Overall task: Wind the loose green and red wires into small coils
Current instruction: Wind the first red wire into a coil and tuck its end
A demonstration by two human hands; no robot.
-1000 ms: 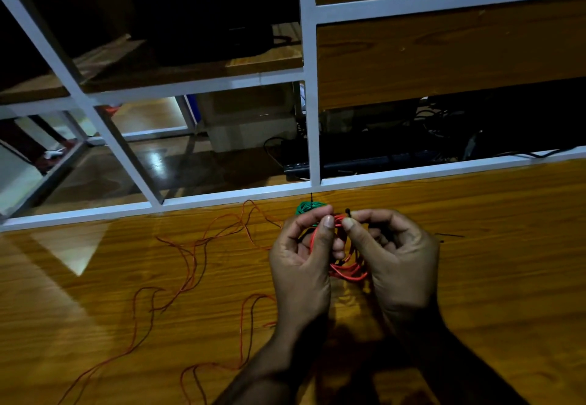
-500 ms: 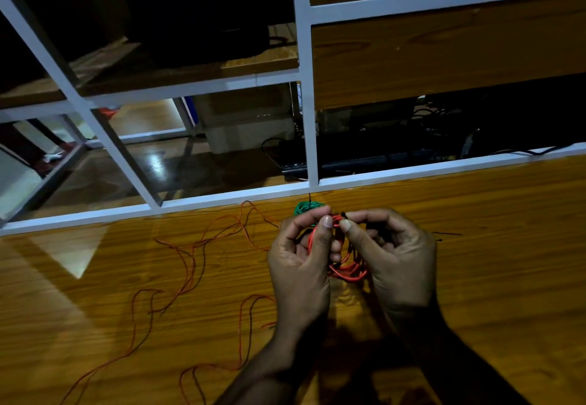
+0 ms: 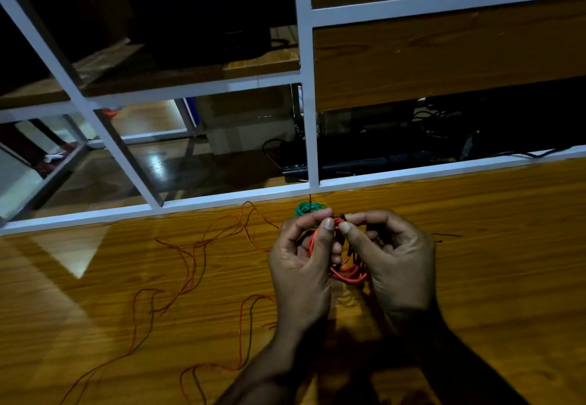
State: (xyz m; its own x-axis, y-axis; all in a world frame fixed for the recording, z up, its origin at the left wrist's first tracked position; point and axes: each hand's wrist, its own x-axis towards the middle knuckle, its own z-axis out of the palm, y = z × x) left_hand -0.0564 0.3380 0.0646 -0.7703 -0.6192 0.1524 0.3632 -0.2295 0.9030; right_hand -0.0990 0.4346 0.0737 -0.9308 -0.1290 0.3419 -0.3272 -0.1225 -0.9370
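Note:
Both hands hold a small red wire coil [image 3: 348,273] above the wooden table [image 3: 475,246]. My left hand [image 3: 301,262] grips its left side with thumb and forefinger pinched at the top. My right hand [image 3: 393,262] pinches the coil's top, where a small black tip shows beside the fingertips. A wound green coil [image 3: 309,208] lies on the table just behind my left fingers, partly hidden. Loose red wire [image 3: 190,271] trails in loops across the table to the left.
A white metal frame [image 3: 304,103] with wooden shelves stands along the table's far edge. Behind it lie dark cables and a power strip [image 3: 364,163]. A thin black wire [image 3: 447,235] lies on the table right of my right hand.
Hands and coil stay almost where they were; the fingertips have shifted slightly at the top of the red coil.

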